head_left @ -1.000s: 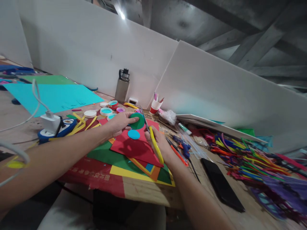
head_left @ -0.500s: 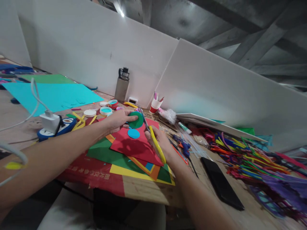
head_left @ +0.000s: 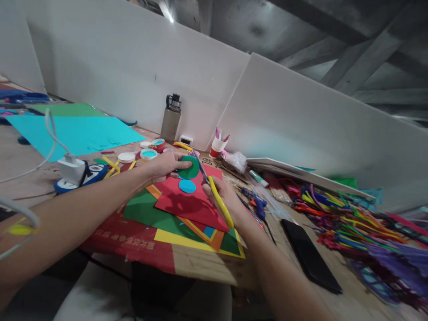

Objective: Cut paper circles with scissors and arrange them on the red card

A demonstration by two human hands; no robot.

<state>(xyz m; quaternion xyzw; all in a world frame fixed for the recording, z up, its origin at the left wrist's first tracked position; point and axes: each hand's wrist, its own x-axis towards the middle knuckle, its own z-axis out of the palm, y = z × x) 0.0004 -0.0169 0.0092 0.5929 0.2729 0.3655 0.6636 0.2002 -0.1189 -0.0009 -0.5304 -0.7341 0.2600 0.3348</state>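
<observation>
My left hand (head_left: 165, 166) pinches a round green paper disc (head_left: 189, 169) above a red sheet (head_left: 187, 203). My right hand (head_left: 223, 198) grips yellow-handled scissors (head_left: 214, 189), whose blades reach up to the right edge of the disc. A smaller blue paper circle (head_left: 187, 186) lies on the red sheet just below the disc. Under the red sheet lie green (head_left: 147, 214), orange and yellow sheets.
A grey water bottle (head_left: 170, 118) and a paper cup of pens (head_left: 217, 146) stand by the white back wall. White lids (head_left: 149, 154), a power strip with charger (head_left: 76, 171), a large cyan sheet (head_left: 73, 133), a glue gun (head_left: 256, 203), a black phone (head_left: 309, 261) and several coloured pipe cleaners (head_left: 347, 223) surround the work.
The green disc has turned slightly in my left hand and the scissors have shifted a little along its edge. Otherwise the scene is the same.
</observation>
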